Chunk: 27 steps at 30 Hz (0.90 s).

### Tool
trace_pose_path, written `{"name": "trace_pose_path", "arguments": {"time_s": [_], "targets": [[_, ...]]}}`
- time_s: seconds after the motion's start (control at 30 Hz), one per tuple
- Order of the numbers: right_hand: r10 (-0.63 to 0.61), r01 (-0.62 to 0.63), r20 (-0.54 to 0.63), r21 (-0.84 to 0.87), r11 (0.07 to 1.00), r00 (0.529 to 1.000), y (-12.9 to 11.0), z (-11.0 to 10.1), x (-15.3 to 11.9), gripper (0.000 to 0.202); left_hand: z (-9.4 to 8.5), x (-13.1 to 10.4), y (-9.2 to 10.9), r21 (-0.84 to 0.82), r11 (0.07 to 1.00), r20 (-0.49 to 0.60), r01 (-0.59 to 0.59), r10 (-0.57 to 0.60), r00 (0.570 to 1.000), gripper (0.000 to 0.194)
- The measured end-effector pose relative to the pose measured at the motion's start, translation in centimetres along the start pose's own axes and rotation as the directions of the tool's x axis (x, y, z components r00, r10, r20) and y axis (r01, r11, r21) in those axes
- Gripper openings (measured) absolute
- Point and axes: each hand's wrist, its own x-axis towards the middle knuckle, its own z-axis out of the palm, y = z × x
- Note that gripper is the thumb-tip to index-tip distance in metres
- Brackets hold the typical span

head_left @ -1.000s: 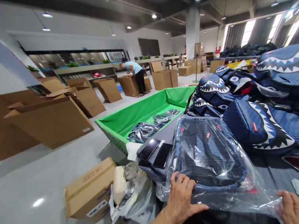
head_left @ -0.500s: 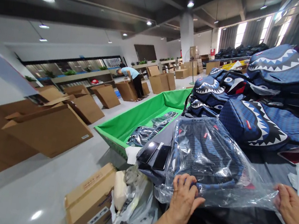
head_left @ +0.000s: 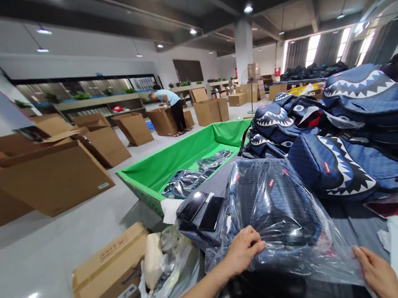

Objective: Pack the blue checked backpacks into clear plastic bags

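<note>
A dark blue checked backpack (head_left: 269,198) lies flat on the grey-covered table, inside a clear plastic bag (head_left: 336,252). With its fingers closed, my left hand (head_left: 245,249) pinches the near edge of the bag, just in front of the backpack. My right hand (head_left: 376,272) grips the loose right end of the plastic between thumb and fingers. Between the two hands the film is drawn taut. Behind the bagged one rests a blue backpack (head_left: 348,167) with a white shark-tooth print, at the front of a pile of similar backpacks.
Two phones (head_left: 211,213) lie left of the bag. A green-lined bin (head_left: 155,167) holds several bagged packs (head_left: 183,181). Cardboard boxes (head_left: 51,172) stand on the floor, with a person (head_left: 170,100) bending over one. A carton (head_left: 112,265) and a plastic sack (head_left: 177,264) are below left.
My left hand has gone from lying over the near edge with fingers spread to pinching the plastic. The right hand keeps its hold, and the film's near edge looks raised and tighter.
</note>
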Motion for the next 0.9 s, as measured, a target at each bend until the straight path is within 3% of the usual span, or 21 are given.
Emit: {"name": "trace_pose_path", "arguments": {"time_s": [0.27,0.43,0.53,0.63,0.7,0.77,0.83,0.9], "targets": [[0.122,-0.156,0.223,0.143,0.977,0.967,0.5,-0.3,0.1,0.056,0.7,-0.8,0.3,0.075,0.997,-0.06,-0.034,0.038,0.997,0.029],[0.09,-0.151,0.22,0.277,0.949,0.971,0.8,0.4,0.0,0.049,1.2,-1.1,-0.1,0.124,0.99,-0.095,-0.066,0.078,0.992,0.029],[0.117,-0.189,0.215,0.356,0.915,0.97,0.1,-0.5,-0.6,0.052,1.1,-0.8,-0.4,0.138,0.988,-0.084,-0.07,0.082,0.993,0.029],[0.253,-0.261,0.08,0.465,0.846,0.964,0.9,-4.5,-2.4,0.057,0.9,-0.3,-0.2,0.117,0.991,-0.06,-0.068,0.076,0.995,0.031],[0.381,-0.312,-0.087,0.422,0.851,0.921,2.9,-8.6,-4.5,0.058,0.8,-0.1,0.1,0.095,0.994,-0.034,-0.055,0.059,0.998,0.034],[0.468,-0.398,-0.281,0.274,0.876,0.838,6.1,-13.0,-7.2,0.056,0.7,-0.3,0.2,0.078,0.996,-0.005,-0.037,0.038,0.999,0.04],[0.519,-0.517,-0.458,0.141,0.844,0.722,9.8,-17.0,-10.1,0.054,0.5,-0.2,-0.6,0.077,0.997,0.024,-0.018,0.016,1.0,0.045],[0.53,-0.601,-0.544,0.059,0.797,0.651,13.5,-20.0,-12.9,0.05,0.3,0.3,-2.4,0.089,0.996,0.052,-0.014,0.01,0.999,0.044]]}}
